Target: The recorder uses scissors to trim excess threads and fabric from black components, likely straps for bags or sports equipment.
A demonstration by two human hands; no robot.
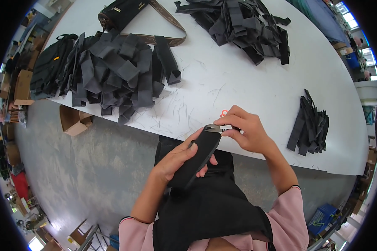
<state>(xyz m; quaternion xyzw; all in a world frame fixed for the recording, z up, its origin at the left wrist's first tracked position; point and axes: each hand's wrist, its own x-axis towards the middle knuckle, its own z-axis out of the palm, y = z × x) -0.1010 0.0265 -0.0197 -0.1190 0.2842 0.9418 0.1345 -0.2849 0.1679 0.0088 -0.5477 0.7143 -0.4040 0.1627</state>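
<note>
Left hand (178, 159) wraps closed around a black strap piece (199, 157) held at the white table (247, 88) near edge. Right hand (247, 131) pinches small snips (218, 129) at its tip. Strap heaps (113, 71) sit left (smaller stack (310, 125) right); bare tabletop lies between.

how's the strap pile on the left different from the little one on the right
The left pile is far larger than the right pile and spreads wide, while the right pile is a narrow bundle. The left pile's straps lie crisscrossed, folded and looped; the right pile's lie mostly lined up one way. The left pile sits by the table's left edge beside a black bag; the right pile lies alone by the near edge. Both are dark webbing strips.
</note>
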